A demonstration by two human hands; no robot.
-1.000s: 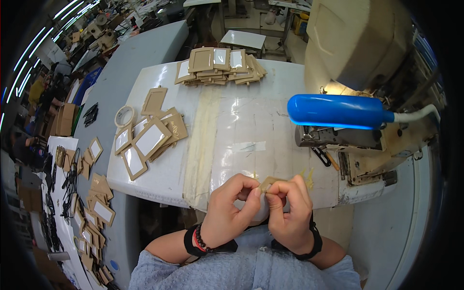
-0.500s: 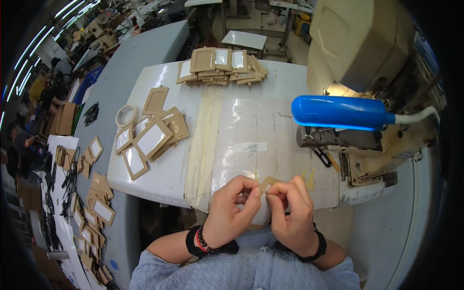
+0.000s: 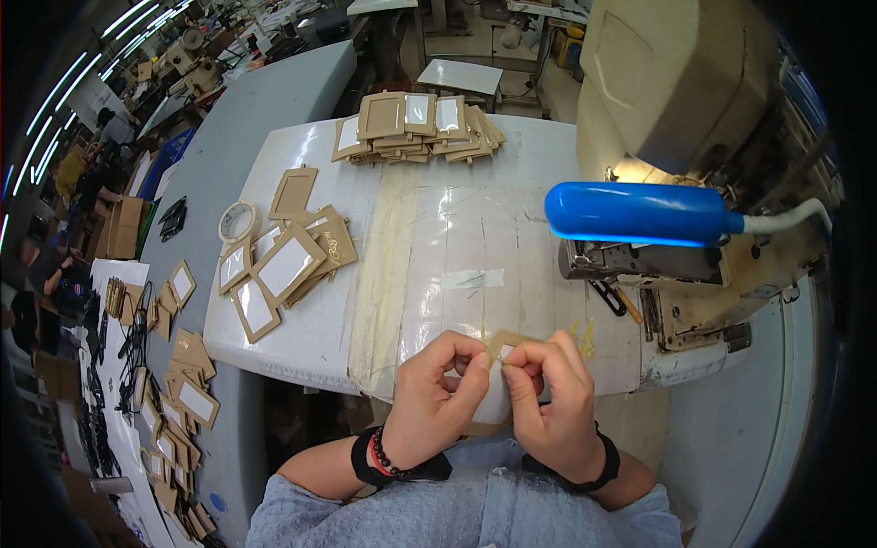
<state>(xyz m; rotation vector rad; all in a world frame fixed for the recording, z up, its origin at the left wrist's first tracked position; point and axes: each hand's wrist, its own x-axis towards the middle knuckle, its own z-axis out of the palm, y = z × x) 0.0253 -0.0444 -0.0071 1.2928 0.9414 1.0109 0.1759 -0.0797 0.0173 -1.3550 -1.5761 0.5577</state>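
Observation:
Close to my body, at the table's front edge, I hold a tan card holder point(image 3: 494, 413) with a whitish panel between both hands. My left hand point(image 3: 437, 397) is closed, thumb and forefinger pinching the holder's upper part from the left. From the right, my right hand point(image 3: 554, 402) pinches the same part with thumb and curled fingers. The two sets of fingertips nearly meet just below the holder's tan upper edge. What exactly lies between the fingertips is too small to make out.
A pile of tan card holders point(image 3: 382, 114) stands at the back; more point(image 3: 288, 265) lie left by a tape roll point(image 3: 237, 221). On the right are a sewing machine point(image 3: 662, 82), a blue lamp point(image 3: 639, 210) and an orange-handled tool point(image 3: 629, 307). Further holders point(image 3: 195, 402) cover the left side bench.
The card holder has turned slightly, so more of its tan upper edge shows between my hands. Both hands keep their pinch almost in place.

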